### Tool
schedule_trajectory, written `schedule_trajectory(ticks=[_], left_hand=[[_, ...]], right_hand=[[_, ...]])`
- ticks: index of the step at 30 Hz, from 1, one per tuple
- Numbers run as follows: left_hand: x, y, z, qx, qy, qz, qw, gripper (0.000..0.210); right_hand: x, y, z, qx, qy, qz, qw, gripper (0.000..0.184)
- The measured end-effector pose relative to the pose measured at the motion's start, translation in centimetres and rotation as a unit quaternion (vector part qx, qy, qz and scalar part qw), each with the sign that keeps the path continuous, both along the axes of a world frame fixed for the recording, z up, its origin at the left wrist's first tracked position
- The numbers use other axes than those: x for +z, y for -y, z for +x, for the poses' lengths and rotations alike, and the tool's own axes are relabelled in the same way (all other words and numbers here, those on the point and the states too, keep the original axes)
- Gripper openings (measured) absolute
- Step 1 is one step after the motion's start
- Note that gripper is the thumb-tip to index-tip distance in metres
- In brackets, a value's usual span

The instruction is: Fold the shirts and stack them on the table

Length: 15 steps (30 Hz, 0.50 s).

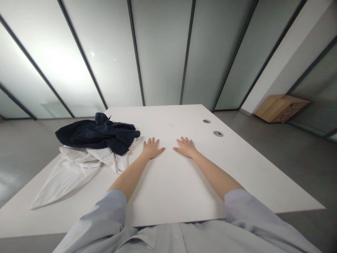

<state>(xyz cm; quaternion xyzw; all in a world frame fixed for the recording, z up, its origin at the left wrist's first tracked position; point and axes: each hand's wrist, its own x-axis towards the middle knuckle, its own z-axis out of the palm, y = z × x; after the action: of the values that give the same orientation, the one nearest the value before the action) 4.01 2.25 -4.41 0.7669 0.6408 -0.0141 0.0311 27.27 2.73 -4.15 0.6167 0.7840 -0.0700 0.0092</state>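
Note:
My left hand lies flat on the white table, fingers spread and nothing in it. A short way to its right, my right hand rests palm down in the same manner, also holding nothing. Just left of my left hand is a heap of crumpled clothing. On top is a dark navy garment; its exact kind I cannot make out. Beneath it a white cloth or garment spreads toward the table's left side, with one pointed end stretched toward me.
Two round metal-rimmed cable holes, a nearer one and a farther one, are set in the table's right side. Frosted glass panels stand behind the table. A wooden drawer cabinet stands on the grey floor at the right.

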Motion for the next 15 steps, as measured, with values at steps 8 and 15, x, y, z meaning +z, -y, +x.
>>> schedule_trajectory(ticks=[8,15], left_hand=[[0.21,0.11,-0.14,0.000,0.007,-0.008,1.000,0.085],[0.19,0.15,-0.21,-0.003,0.005,-0.003,1.000,0.084]], right_hand=[[0.06,0.09,0.12,0.003,-0.012,0.005,1.000,0.079],[-0.22,-0.05,0.25,0.003,-0.018,0.011,1.000,0.077]])
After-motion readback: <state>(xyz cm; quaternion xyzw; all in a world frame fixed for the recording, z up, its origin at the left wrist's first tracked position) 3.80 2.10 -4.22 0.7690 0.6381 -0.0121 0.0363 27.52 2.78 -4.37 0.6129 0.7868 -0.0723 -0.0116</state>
